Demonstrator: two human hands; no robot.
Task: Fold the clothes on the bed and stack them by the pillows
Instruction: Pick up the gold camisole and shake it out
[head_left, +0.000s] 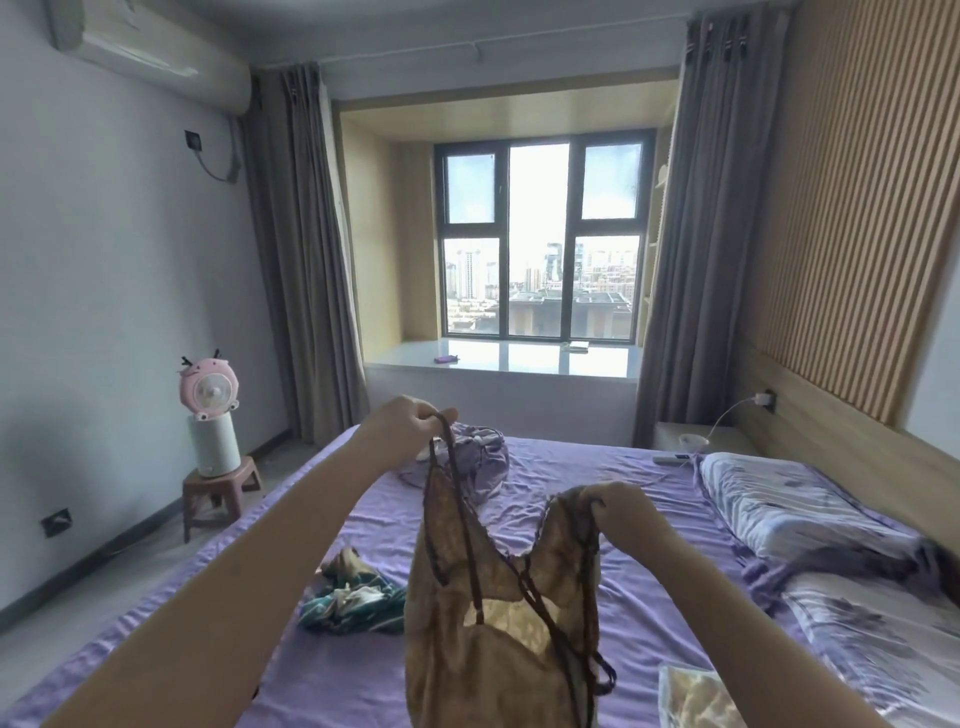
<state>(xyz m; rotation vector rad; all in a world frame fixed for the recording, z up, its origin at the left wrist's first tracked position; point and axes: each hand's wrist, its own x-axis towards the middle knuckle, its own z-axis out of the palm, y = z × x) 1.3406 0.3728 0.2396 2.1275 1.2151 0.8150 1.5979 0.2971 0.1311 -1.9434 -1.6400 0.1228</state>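
The left hand (410, 423) is pinching one thin strap of the brown lace camisole (493, 613) high and far, while the right hand (621, 514) is pinching the other strap lower and nearer. The garment is hanging between them above the purple bed (597, 467), its long axis dropping toward the near edge. The pillows (789, 504) are lying to the right, probably closer to the right hand.
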